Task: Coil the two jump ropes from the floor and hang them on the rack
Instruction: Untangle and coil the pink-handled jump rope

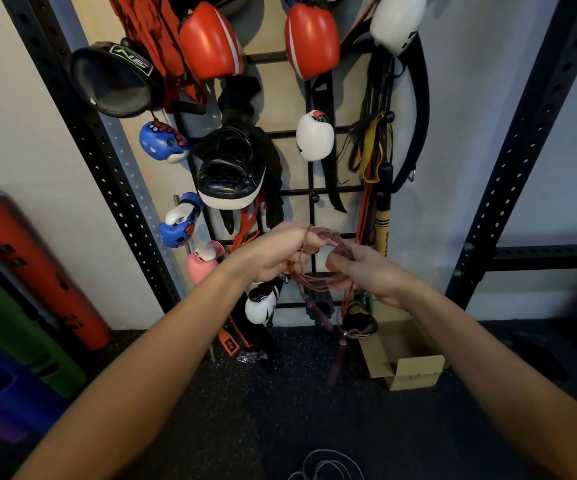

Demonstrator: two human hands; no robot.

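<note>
Closest, at the bottom edge of the view, a pale grey jump rope [325, 466] lies in loose loops on the dark speckled floor [252, 403]. Above it two bare forearms reach forward to the hands, which meet in front of the lower part of the rack. The left hand [276, 255] has its fingers curled round one side of a coiled reddish jump rope [315, 283], and the right hand [366, 271] pinches the other side of the same coil between thumb and fingers, so the bundle is held off the floor between them. Both rope handles [336, 358] dangle below the coil, clear of the floor. Just behind and to the right, an open cardboard box [413, 370] sits on the floor by the wall. At far left, orange, green and blue padded blocks [30, 268] lean against the wall. Farthest back, the black wall rack [311, 192] between perforated uprights [107, 157] carries red boxing gloves [207, 39], a white glove [315, 135], blue gloves [164, 142], a pink glove [204, 263], a black focus mitt [230, 168] and hanging bands [375, 150].
</note>
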